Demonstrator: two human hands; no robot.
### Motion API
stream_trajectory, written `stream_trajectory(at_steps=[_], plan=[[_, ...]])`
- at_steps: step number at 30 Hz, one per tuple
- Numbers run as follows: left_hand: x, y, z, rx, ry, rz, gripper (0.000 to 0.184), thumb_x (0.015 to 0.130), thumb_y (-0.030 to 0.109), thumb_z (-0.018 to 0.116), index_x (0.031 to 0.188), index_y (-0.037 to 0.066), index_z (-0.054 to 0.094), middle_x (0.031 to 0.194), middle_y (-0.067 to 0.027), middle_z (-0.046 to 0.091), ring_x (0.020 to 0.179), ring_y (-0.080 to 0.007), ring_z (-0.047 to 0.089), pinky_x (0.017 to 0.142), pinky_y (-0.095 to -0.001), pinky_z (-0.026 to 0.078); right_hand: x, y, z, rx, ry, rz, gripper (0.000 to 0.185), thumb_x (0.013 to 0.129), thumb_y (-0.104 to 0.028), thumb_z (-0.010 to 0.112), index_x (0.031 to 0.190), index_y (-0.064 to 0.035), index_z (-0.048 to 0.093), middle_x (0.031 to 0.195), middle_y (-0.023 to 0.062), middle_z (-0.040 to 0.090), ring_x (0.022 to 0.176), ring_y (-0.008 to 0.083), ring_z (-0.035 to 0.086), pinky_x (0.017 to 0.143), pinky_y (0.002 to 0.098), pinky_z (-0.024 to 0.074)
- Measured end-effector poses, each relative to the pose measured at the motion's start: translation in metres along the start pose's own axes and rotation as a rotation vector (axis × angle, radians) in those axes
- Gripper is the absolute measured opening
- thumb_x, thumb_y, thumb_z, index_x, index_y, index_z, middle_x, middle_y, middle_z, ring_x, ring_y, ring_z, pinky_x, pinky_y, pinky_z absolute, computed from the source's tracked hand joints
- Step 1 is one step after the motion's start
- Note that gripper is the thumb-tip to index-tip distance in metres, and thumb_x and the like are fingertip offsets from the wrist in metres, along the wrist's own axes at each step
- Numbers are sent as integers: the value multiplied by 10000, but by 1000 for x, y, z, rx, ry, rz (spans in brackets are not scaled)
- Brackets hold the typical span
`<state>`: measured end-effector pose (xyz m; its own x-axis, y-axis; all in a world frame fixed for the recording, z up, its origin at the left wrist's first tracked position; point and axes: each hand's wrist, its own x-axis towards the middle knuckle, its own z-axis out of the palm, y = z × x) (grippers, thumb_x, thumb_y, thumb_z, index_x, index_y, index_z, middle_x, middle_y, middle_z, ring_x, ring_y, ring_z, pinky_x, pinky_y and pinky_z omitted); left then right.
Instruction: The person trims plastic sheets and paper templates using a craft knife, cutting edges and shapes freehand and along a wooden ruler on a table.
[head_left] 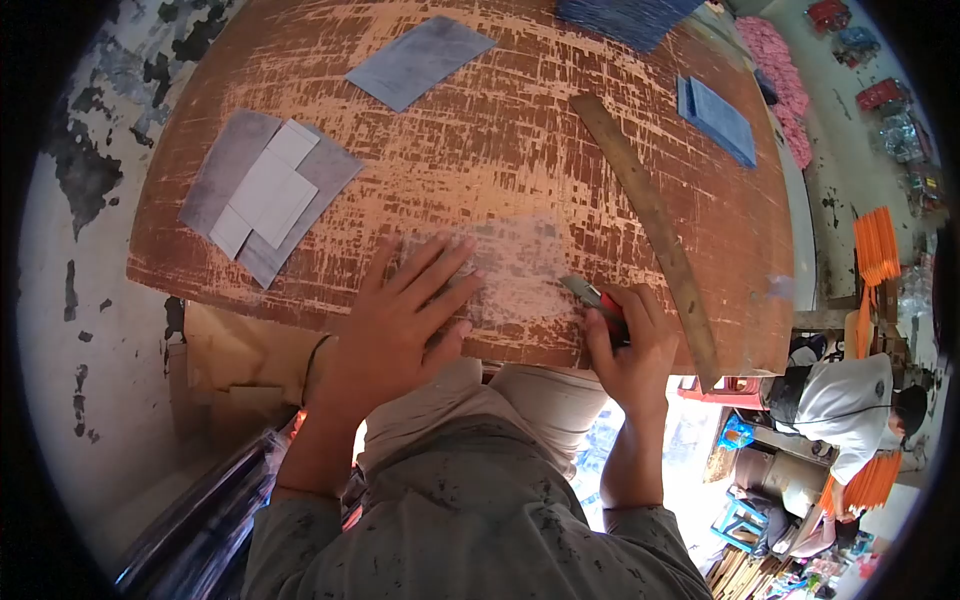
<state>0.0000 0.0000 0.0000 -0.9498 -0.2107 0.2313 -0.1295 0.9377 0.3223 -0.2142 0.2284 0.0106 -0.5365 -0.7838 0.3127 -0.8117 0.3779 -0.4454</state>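
While left hand [402,312] lies spread on clear sheet [525,268], right hand [640,348] grips cutter [609,309]; white-shirt mark [879,388] unreadable.

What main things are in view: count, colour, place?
Worktable: one, brown, centre
Flat sheets: two, grey, table's left
Pieces: several, white, atop one sheet
Film: one, translucent, near side
Strip: one, brown, table's right
Stack: one, blue, far right
Material: one, dark blue, far edge
Bundles: two, orange, right background
Co-worker: one, white top, lower right
Knife: one, red-black, near side
Left hand: one, bare, on film
Right hand: one, bare, holding knife
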Motion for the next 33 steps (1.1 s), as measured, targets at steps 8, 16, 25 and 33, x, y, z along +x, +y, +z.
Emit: stream_trajectory(at_steps=[8, 16, 25, 33], plan=[[-28, 9, -7, -41, 108, -167, 484, 898, 290, 816, 1356, 146, 755, 1385, -113, 639, 1293, -345, 591, 1174, -560, 390, -7, -15, -21, 80, 46, 14, 246, 1015, -73, 772, 1242, -21, 692, 973, 169, 685, 821, 334, 713, 691, 436, 548], [-21, 1, -3, -83, 217, -188, 531, 859, 330, 872, 1325, 103, 753, 1427, -140, 636, 1335, -375, 589, 1198, -579, 374, 7, -37, -13, 101, -89, 53, 271, 1026, -97, 761, 1281, -34, 691, 961, 160, 686, 836, 345, 713, 699, 468, 548], [-3, -4, 2, 12, -38, -191, 766, 1041, 427, 672, 1663, 39, 450, 1788, -145, 367, 1664, -353, 317, 1357, -626, 148, 25, -49, -10, -16, -298, -141, 402, 1038, -147, 732, 1432, -86, 678, 947, 113, 652, 780, 321, 683, 692, 458, 548], [-24, -6, 5, 70, -83, -219, 789, 1058, 473, 609, 1687, 40, 415, 1800, -138, 356, 1672, -344, 313, 1314, -733, 93, 34, -62, -6, -129, -522, -260, 655, 968, -134, 751, 1591, -91, 554, 945, 78, 624, 793, 262, 693, 684, 420, 539]])
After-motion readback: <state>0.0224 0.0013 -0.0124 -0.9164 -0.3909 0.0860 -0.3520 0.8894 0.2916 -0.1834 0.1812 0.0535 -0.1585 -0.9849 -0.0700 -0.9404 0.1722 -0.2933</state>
